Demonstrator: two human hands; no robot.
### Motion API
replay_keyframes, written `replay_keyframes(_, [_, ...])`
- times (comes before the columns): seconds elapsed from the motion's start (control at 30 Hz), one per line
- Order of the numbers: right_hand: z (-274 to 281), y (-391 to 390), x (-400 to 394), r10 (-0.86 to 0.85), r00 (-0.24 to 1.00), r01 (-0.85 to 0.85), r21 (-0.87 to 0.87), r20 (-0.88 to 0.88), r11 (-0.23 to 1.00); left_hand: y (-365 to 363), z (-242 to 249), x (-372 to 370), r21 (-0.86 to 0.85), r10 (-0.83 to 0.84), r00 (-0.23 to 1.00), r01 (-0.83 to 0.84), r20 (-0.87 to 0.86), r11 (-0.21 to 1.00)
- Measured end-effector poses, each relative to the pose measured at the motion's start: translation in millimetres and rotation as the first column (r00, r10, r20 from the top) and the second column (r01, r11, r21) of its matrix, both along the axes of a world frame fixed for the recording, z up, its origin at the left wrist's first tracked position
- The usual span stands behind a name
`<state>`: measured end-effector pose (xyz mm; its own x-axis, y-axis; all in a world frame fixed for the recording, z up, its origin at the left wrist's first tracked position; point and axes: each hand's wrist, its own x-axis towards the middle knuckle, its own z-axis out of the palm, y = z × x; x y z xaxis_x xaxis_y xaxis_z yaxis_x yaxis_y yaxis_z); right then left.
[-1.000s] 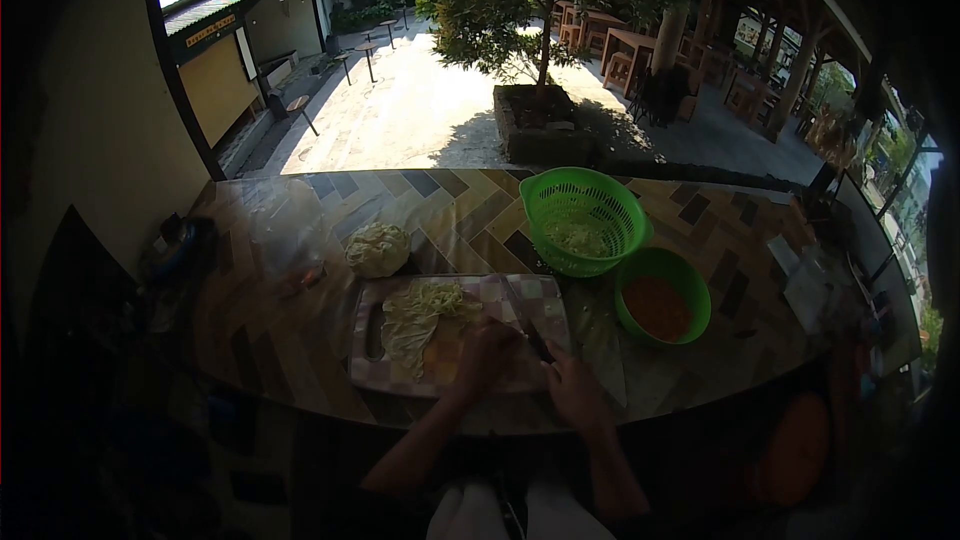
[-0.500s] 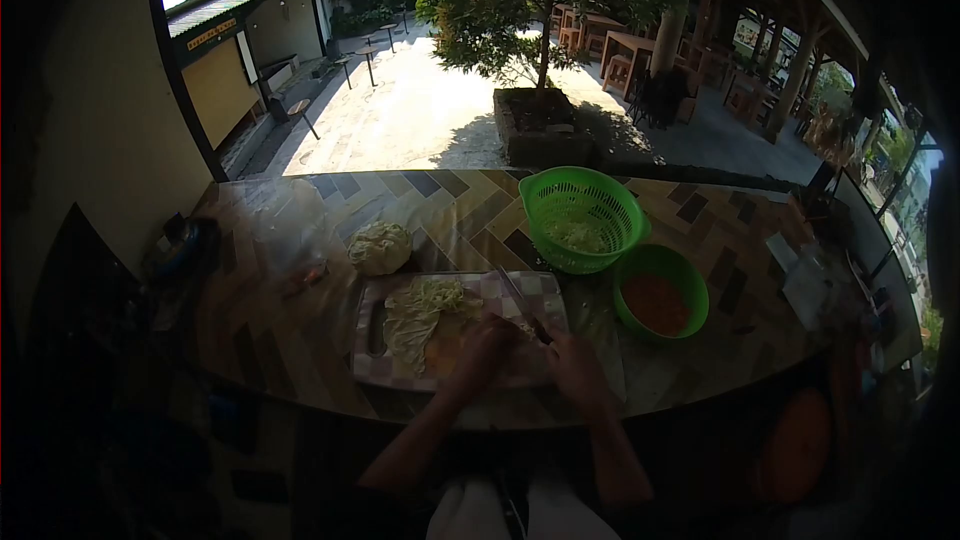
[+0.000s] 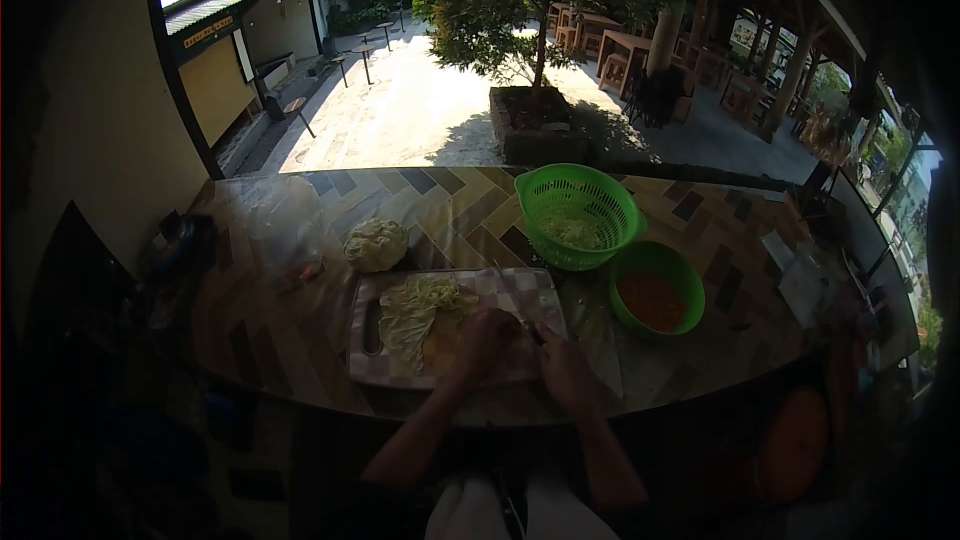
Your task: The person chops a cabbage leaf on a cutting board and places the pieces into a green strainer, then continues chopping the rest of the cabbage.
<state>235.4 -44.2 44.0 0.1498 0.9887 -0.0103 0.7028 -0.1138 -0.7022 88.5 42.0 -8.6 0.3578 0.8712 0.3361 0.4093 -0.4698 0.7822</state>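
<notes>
A: Head view. Right hand (image 3: pixel 568 372)?
B: Fingers closed round the handle of the knife (image 3: pixel 515 298), over the right half of the cutting board (image 3: pixel 541 291). Blade slanting away, pointing toward the board's far edge.
A: Left hand (image 3: pixel 484 340)?
B: Fingers curled, just left of the handle, over the board's near right part. Too dark to tell how tightly shut, or around what.
A: On the board?
B: Pale leaf (image 3: pixel 405 335) spread on the left half, beside the grip slot; shreds (image 3: pixel 436 290) heaped toward the far edge.
A: Around it, on the tabletop (image 3: pixel 450 210)?
B: Cabbage (image 3: pixel 376 245) just beyond the board's far left corner. Green colander (image 3: pixel 582 217) past the far right corner, with pale shreds inside. Green bowl (image 3: pixel 657 289) right of the board, close against the colander, holding something orange. Clear plastic bag (image 3: pixel 287 215) toward the far left corner.
</notes>
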Motion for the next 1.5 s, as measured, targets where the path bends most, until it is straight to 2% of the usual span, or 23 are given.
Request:
replay_keyframes(0.1, [-5, 13, 26, 0.133, 0.990, -0.127, 0.148, -0.035, 0.981, 0, 6, 3, -0.065, 0.028, 0.999, -0.027, 0.023, 0.998])
replay_keyframes(0.2, [6, 8, 38, 0.163, 0.981, -0.152, 0.105, -0.106, 0.983, 7, -8, 4, 0.016, -0.007, 1.000, 0.007, 0.011, 1.000])
replay_keyframes(0.3, [-2, -4, 30, 0.106, 0.992, -0.101, 0.074, -0.071, 0.992, 5, -9, 5, 0.027, 0.006, 1.000, -0.007, 0.020, 1.000])
replay_keyframes(0.4, [9, -21, 2, -0.015, 0.999, 0.020, -0.131, 0.044, 0.991, -1, 3, 3, -0.011, 0.003, 1.000, -0.003, -0.026, 1.000])
replay_keyframes(0.43, [4, -26, -5, -0.028, 0.992, 0.033, -0.041, 0.120, 0.999, -2, 6, 3, -0.023, -0.001, 1.000, 0.001, -0.001, 1.000])
replay_keyframes(0.53, [-6, -22, -20, -0.062, 0.988, 0.068, -0.036, 0.145, 0.997, -6, 6, 5, -0.024, 0.001, 0.999, 0.000, 0.044, 1.000])
replay_keyframes(0.6, [-7, -15, -15, -0.038, 0.997, 0.037, 0.007, 0.074, 0.999, -4, 2, 6, 0.027, 0.016, 0.999, -0.017, 0.030, 0.999])
replay_keyframes(0.73, [-8, -4, 17, 0.088, 0.987, -0.067, 0.153, -0.135, 0.986, -3, 3, 8, 0.021, 0.041, 0.999, -0.041, -0.031, 0.999])
replay_keyframes(0.77, [-6, -6, 23, 0.092, 0.985, -0.071, 0.147, -0.143, 0.987, -4, 6, 7, 0.011, 0.041, 0.998, -0.041, -0.042, 0.999])
replay_keyframes(0.87, [0, -14, 24, 0.034, 0.999, -0.034, 0.080, 0.003, 0.996, -4, 7, 8, 0.000, 0.038, 0.998, -0.038, -0.050, 0.999])
replay_keyframes(0.97, [6, -25, 11, -0.015, 0.998, 0.022, -0.102, 0.065, 0.995, -7, 12, 9, 0.029, 0.032, 0.998, -0.030, -0.046, 0.999])
replay_keyframes(1.07, [-6, -28, -2, -0.045, 0.988, 0.054, -0.058, 0.148, 0.997, -9, 13, 9, 0.052, 0.038, 0.999, -0.038, -0.011, 0.998])
replay_keyframes(1.17, [-12, -18, -9, -0.067, 0.991, 0.070, -0.023, 0.117, 0.997, -7, -4, 11, 0.071, 0.044, 0.999, -0.046, 0.027, 0.996])
replay_keyframes(1.2, [-9, -14, -7, -0.049, 0.997, 0.049, -0.013, 0.055, 0.999, -6, -7, 10, 0.079, 0.047, 0.998, -0.050, 0.036, 0.996])
replay_keyframes(1.27, [0, -5, 3, -0.005, 0.997, 0.006, 0.010, -0.072, 1.000, -6, -5, 12, 0.107, 0.056, 0.998, -0.052, -0.033, 0.993])
replay_keyframes(1.3, [1, -3, 11, 0.034, 0.996, -0.030, 0.049, -0.080, 0.998, -7, -2, 14, 0.122, 0.059, 0.996, -0.050, -0.068, 0.991])
replay_keyframes(1.37, [2, -2, 26, 0.110, 0.990, -0.098, 0.131, -0.088, 0.987, -12, 7, 16, 0.044, 0.097, 0.994, -0.095, -0.044, 0.995])
replay_keyframes(1.5, [11, -18, 13, 0.019, 1.000, -0.021, -0.052, -0.022, 0.998, -7, -6, 18, -0.022, 0.143, 0.990, -0.143, -0.016, 0.990])
